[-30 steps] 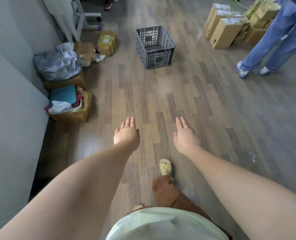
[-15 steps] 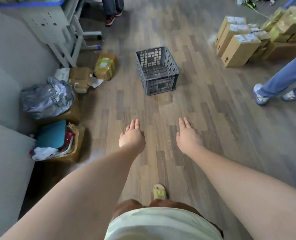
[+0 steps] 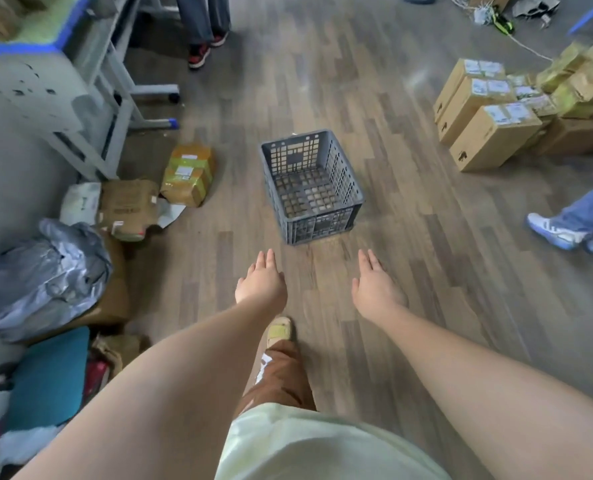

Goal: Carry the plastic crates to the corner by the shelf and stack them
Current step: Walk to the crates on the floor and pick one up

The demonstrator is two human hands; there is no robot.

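Head view: the person looks down at a wooden floor, both bare arms stretched forward.
Step in hand: judged from the pose, this is the approach to pick up a crate; nothing is carried and no stacking is visible.
Left hand: lower centre of the frame, palm down, fingers straight and close together, holding nothing.
Right hand: just right of centre at the same height, palm turned inward, fingers flat and extended, also holding nothing.
Crate position: the grey plastic crate stands upright on the floor in the middle of the frame, just above both hands and not touched by them.
Crate look: square shape, lattice walls and lattice bottom, thick rim on top, open and with nothing inside; the floor shows through the holes.
Next move: it probably calls for bending down, one hand on each side wall or under the rim, then a level lift.
Surroundings: cardboard boxes at the upper right, a grey plastic bag and parcels at the left, a metal frame at the upper left.
Other people: shoes and trouser legs at the top and at the right edge, near the route.
Corner by the shelf: it cannot be identified with certainty.
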